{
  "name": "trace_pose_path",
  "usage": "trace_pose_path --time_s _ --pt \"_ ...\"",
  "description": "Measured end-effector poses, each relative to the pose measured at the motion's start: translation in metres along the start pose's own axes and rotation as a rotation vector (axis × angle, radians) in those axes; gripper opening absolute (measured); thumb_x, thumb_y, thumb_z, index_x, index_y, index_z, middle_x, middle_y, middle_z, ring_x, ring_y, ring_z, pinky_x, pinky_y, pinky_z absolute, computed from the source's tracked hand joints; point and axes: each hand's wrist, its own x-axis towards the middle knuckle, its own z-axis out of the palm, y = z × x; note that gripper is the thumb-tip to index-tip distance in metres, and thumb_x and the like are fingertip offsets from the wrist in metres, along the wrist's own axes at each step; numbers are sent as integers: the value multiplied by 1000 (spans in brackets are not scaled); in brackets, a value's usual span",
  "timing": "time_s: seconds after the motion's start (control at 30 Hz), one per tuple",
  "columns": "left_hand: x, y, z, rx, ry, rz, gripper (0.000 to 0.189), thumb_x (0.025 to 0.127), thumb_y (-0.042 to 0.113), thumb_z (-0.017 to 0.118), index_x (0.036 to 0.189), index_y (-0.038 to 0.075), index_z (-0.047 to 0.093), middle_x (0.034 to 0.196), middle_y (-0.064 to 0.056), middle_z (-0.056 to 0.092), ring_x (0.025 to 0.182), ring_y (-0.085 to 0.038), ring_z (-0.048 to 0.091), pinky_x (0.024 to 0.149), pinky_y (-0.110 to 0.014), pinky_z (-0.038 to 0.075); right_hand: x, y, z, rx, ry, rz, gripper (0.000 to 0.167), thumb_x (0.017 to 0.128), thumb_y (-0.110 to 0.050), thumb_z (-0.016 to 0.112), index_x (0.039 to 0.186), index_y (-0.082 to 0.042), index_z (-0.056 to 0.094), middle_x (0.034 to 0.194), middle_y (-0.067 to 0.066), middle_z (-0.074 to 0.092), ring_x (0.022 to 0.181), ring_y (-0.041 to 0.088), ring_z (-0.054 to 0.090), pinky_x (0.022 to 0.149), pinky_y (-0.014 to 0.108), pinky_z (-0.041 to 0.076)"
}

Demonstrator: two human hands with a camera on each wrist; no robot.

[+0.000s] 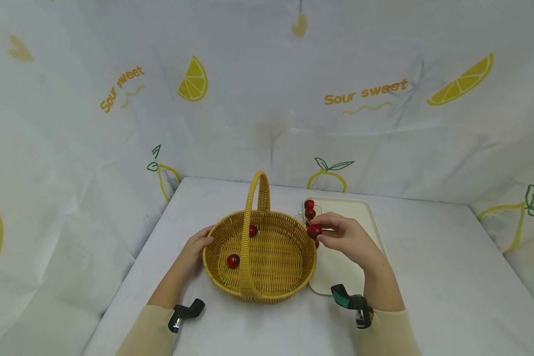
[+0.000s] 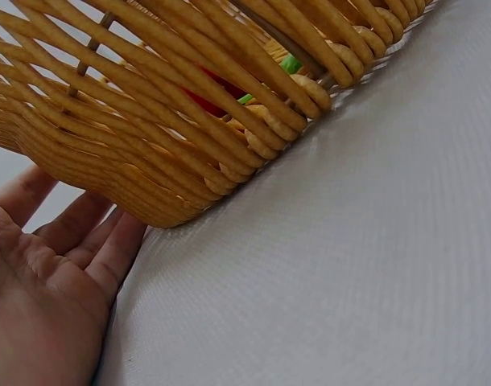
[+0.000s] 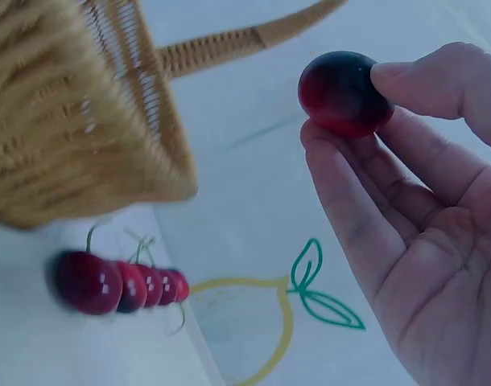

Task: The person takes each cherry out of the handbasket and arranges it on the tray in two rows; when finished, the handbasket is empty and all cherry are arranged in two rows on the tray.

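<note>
A yellow woven basket (image 1: 276, 257) with a tall arched handle stands on the white table. My left hand (image 1: 197, 247) holds its left side, thumb at the rim and fingers (image 2: 117, 249) against the outer wall. Two dark red cherries lie inside, one toward the back (image 1: 252, 231) and one at the left (image 1: 233, 261). Between thumb and fingertips, my right hand (image 1: 344, 237) pinches another cherry (image 3: 342, 92) close to the basket's right rim. Beneath that hand, a row of cherries (image 3: 88, 281) with green stems lies on the cream tray (image 1: 347, 272).
The tray is right beside the basket, its left edge partly hidden by it. The basket's arched handle (image 1: 245, 247) rises over its middle. A white backdrop (image 1: 258, 123) with lemon prints hangs behind the table (image 1: 445, 262).
</note>
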Motion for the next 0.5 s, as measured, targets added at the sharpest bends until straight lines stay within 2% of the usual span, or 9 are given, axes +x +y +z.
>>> trace_pose_path --time_s 0.17,0.3,0.5 --pt "2 -2 -1 0 -2 -10 52 103 24 47 151 4 49 152 -15 50 134 -26 52 99 -22 46 -3 15 -9 -64 37 17 33 93 5 68 125 8 65 128 21 62 114 31 67 90 27 55" --pt "2 -2 -1 9 4 -12 51 103 25 47 150 6 50 151 -12 52 133 -23 53 100 -23 45 -6 25 -14 -103 59 74 34 94 1 69 127 8 65 127 20 64 119 39 64 89 29 55" --pt "2 -3 -1 7 -2 0 50 103 24 47 150 6 51 149 -13 54 128 -19 56 98 -23 46 -11 37 -18 -131 30 142 33 94 -4 71 126 4 66 123 19 68 122 42 61 87 31 57"
